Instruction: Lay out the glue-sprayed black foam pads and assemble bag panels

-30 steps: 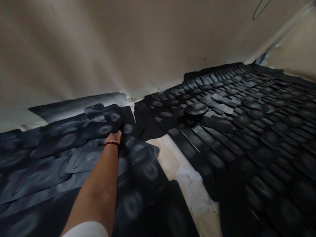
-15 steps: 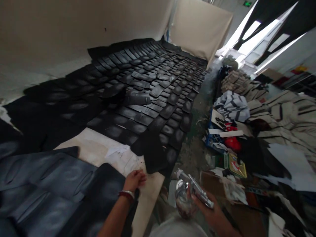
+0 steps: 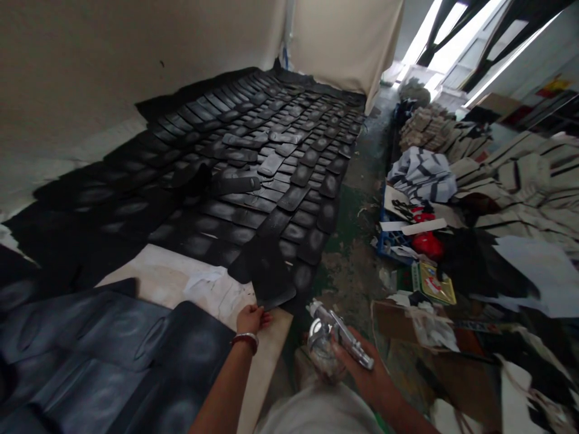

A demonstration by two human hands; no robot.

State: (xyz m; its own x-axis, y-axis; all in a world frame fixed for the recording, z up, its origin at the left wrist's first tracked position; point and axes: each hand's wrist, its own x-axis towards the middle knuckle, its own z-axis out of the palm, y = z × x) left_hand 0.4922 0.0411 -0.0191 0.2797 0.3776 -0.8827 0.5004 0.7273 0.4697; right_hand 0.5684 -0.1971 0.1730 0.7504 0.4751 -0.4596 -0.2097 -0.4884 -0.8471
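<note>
My left hand, with a red and a pale band at the wrist, reaches over a pale board. Its thumb and fingers are closed at the near corner of a dark, flat panel, whose front edge looks slightly raised. My right hand is wrapped around a silver spray gun with a metal cup beneath, its nozzle pointing forward and left. Close by on the left, large black panels with oval hazy patches overlap the board.
Rows of overlapping black pieces cover the floor up to the beige wall and hanging cloth. To the right are a strip of green floor, a blue crate, a cardboard box and fabric piles.
My left hand has moved forward to the panel's corner and closed on it. The view has shifted slightly right. The spray gun stays in my right hand.
</note>
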